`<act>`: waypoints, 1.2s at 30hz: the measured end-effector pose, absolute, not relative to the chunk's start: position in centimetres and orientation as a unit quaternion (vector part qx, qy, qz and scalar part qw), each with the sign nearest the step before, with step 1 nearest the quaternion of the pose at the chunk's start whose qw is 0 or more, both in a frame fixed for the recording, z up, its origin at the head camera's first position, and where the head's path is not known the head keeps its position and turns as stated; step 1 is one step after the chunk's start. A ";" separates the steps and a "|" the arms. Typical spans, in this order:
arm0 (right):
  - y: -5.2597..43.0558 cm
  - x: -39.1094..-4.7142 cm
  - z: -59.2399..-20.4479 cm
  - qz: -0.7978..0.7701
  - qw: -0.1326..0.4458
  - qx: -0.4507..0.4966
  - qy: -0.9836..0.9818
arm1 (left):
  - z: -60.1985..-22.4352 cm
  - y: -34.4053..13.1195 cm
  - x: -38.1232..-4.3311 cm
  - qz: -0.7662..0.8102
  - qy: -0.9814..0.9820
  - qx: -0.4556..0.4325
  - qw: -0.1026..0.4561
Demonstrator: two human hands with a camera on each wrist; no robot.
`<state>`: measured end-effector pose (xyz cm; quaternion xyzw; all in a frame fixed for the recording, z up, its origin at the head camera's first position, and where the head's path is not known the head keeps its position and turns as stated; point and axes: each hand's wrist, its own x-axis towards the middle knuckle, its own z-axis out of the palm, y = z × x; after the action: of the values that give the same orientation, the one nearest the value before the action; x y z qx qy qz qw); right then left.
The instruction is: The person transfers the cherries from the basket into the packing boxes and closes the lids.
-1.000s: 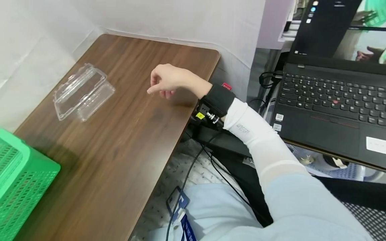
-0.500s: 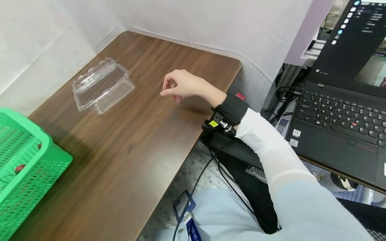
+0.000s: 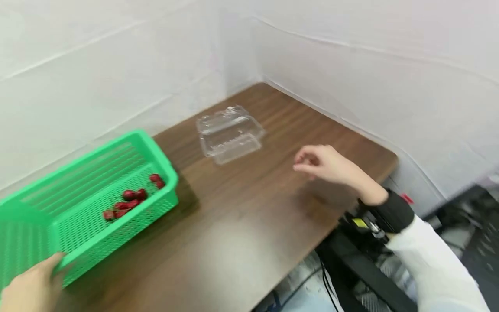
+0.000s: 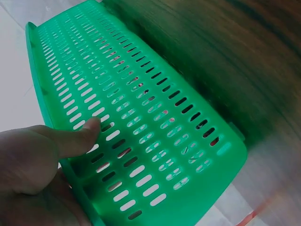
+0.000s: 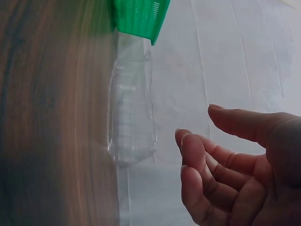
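Observation:
A green perforated plastic basket (image 3: 111, 240) stands at the left of the table. Several dark red, cherry-like fruits (image 3: 130, 195) lie on its floor. My left hand (image 3: 33, 284) grips the basket's near rim; in the left wrist view its thumb (image 4: 80, 141) presses on the slotted wall and the other fingers are mostly hidden behind the rim. My right hand (image 3: 325, 164) hovers over the right part of the table, fingers loosely curled and holding nothing. Between the basket and that hand a clear plastic clamshell box (image 3: 231, 134) lies unfolded.
The brown wooden table (image 3: 234, 225) has white sheeting (image 3: 117, 65) along its back and far right sides. Past the near edge are a dark armrest, cables and a blurred laptop (image 3: 483, 242) at the right.
The head view has swung left, bringing the fruits and most of the basket into sight. My left hand now shows at the basket rim. My right hand stays loosely curled above the table.

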<state>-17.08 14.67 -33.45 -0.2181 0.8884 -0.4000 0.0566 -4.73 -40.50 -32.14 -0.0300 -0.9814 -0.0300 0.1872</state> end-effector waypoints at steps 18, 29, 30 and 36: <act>27.8 -10.3 -36.9 -0.164 -0.177 -0.230 0.943 | -34.4 -20.5 -8.4 -0.085 -0.962 -0.189 0.176; 26.4 -9.6 -37.1 -0.192 -0.101 -0.281 0.935 | -33.3 -19.9 -7.5 -0.111 -0.967 -0.187 0.133; 26.1 -9.9 -37.0 -0.191 -0.095 -0.281 0.936 | -33.3 -19.9 -7.6 -0.113 -0.968 -0.182 0.129; 25.1 -11.5 -36.7 -0.195 -0.051 -0.292 0.935 | -33.3 -19.1 -7.4 -0.121 -0.973 -0.160 0.117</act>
<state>-11.46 25.14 -36.69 -0.2923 0.9349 -0.1946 -0.0509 -7.42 -19.06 -33.26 -0.1601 -0.9727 -0.1209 0.1165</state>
